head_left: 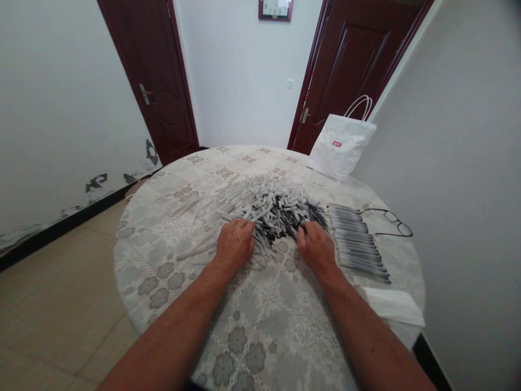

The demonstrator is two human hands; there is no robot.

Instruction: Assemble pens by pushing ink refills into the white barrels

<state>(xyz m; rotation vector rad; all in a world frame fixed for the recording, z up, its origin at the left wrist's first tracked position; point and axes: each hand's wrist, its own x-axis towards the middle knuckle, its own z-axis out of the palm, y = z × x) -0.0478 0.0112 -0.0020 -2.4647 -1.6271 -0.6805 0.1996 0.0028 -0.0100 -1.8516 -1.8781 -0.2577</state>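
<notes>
A: left hand status?
B: yours is palm down on the near-left edge of the pile, fingers curled into the white tubes. Can't tell if you're gripping one, the fingertips are buried
A: right hand?
B: same story. Palm down at the pile's near-right edge, fingers bent onto the black parts. Gripping or just resting, can't tell from this view
A: where's the pile sitting?
B: middle of the table, just ahead of both your hands. White tubes spread to the left, dark bits bunched in the centre and right
A: what's around it?
B: right of your right hand there's a row of pens laid side by side, just beside the pile. Glasses just beyond the row, lenses to the right. Napkin at the table's near-right rim, by your right forearm. White bag with handles stands at the far-right rim by the wall. Two dark doors behind, small clock between them up top
</notes>
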